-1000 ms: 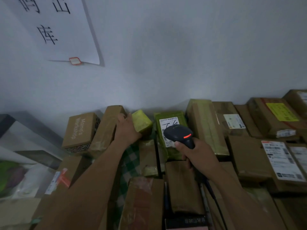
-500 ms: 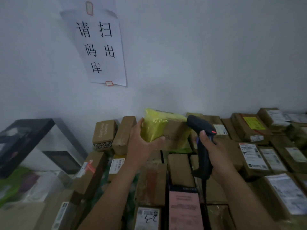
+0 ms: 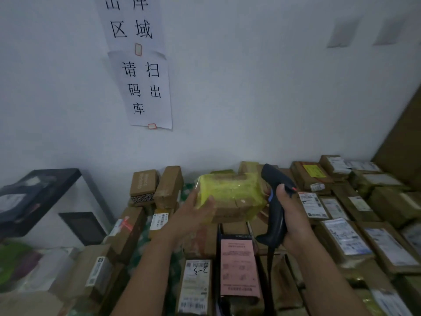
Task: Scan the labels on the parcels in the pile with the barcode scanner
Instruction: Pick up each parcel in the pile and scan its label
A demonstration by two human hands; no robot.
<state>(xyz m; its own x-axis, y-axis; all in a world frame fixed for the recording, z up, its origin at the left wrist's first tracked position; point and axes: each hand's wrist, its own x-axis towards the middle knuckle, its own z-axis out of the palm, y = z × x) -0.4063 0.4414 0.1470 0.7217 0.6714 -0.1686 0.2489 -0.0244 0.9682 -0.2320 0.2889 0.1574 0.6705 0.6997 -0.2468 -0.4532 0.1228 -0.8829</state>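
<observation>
My left hand [image 3: 196, 213] grips the left end of a cardboard parcel wrapped in yellow tape [image 3: 230, 192] and holds it up above the pile, in the middle of the view. No label shows on the side that faces me. My right hand [image 3: 289, 215] holds the black barcode scanner [image 3: 275, 206] by its handle, just right of the parcel, head up and turned toward the wall. Its cable hangs down from the handle. Below both hands lies the pile of brown parcels [image 3: 346, 238], many with white labels face up.
A black box with a pink label [image 3: 238, 267] and a parcel with a handwritten label [image 3: 196, 286] lie near me. Paper signs [image 3: 145, 90] hang on the white wall. A black frame stand [image 3: 38, 197] and plastic bags [image 3: 27, 270] are at the left.
My left hand has taken the yellow-taped parcel from the back of the pile and lifted it. My right hand has raised the scanner upright beside it. The camera has tilted up.
</observation>
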